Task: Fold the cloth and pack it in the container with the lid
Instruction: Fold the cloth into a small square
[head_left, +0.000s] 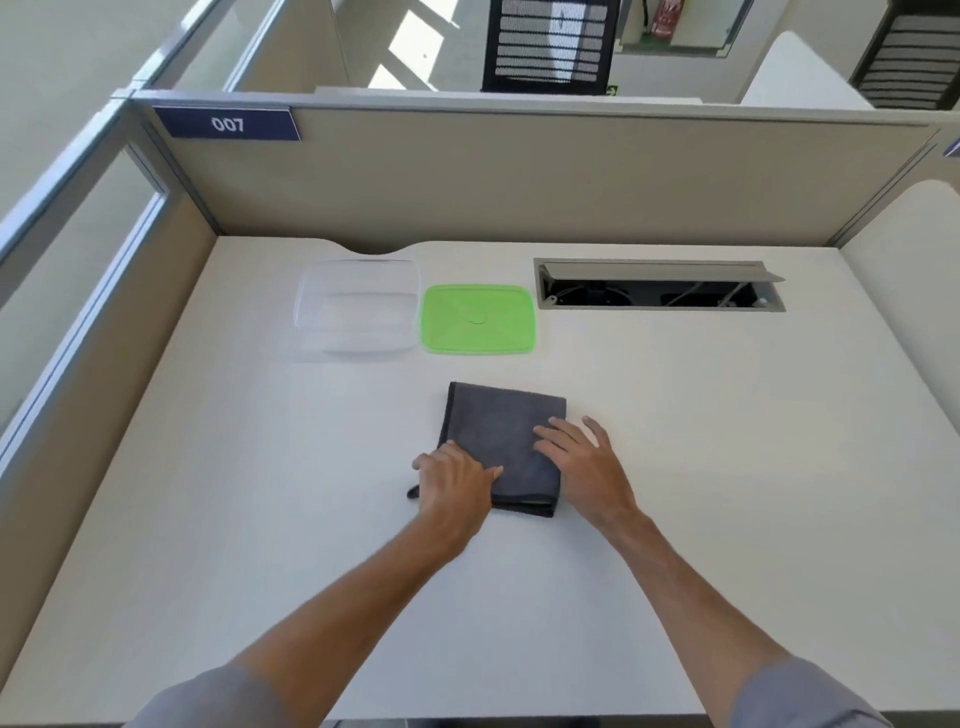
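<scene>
A dark grey cloth (498, 426) lies folded into a small rectangle in the middle of the white desk (727, 441). My left hand (454, 483) grips its near left corner, fingers curled over the edge. My right hand (582, 462) lies flat on the cloth's right side, fingers spread. Beyond the cloth stands a clear plastic container (358, 309), open and empty. Its green lid (478, 319) rests flat on the desk just to the right of it.
An open cable hatch (660, 286) is sunk into the desk at the back right. Beige partition walls (519, 176) close the desk at the back and on both sides. A curved notch cuts the desk's back edge behind the container.
</scene>
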